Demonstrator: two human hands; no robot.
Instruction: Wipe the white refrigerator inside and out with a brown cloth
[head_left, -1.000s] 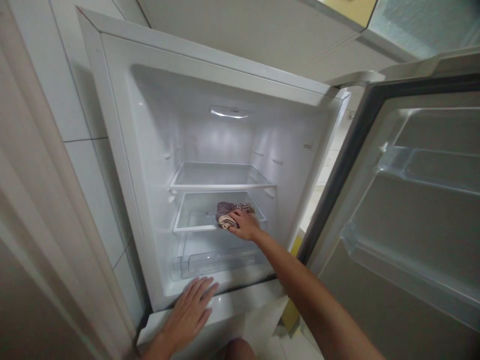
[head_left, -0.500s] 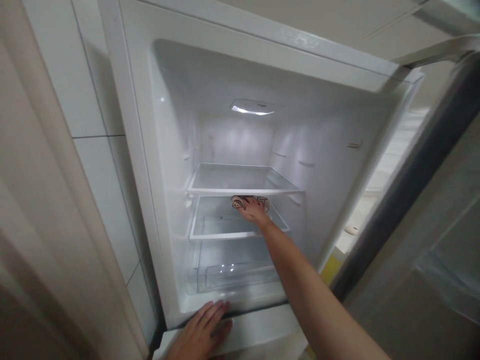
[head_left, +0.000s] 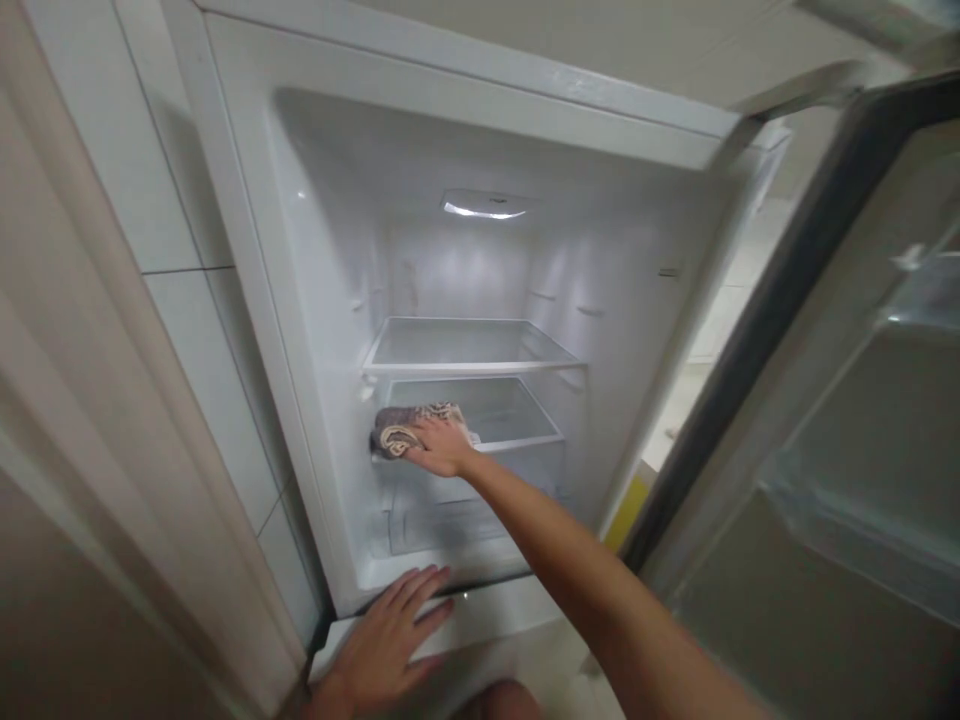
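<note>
My right hand reaches into the refrigerator and presses a folded, patterned cloth against the front left part of the lower glass shelf. The cloth is brown and cream, with rolled edges showing at its left end. Its underside is hidden. Below, my left hand rests with fingers stretched out at the refrigerator's bottom front edge, on the top of the white lower front. It holds nothing.
An upper glass shelf lies above the cloth. A clear drawer sits at the bottom. The refrigerator door stands open on the right, with clear door racks. A tiled wall runs close along the left side.
My right hand has brought the cloth from the back right of the lower shelf to its front left. My left hand stays at the bottom edge. The view has shifted slightly.
</note>
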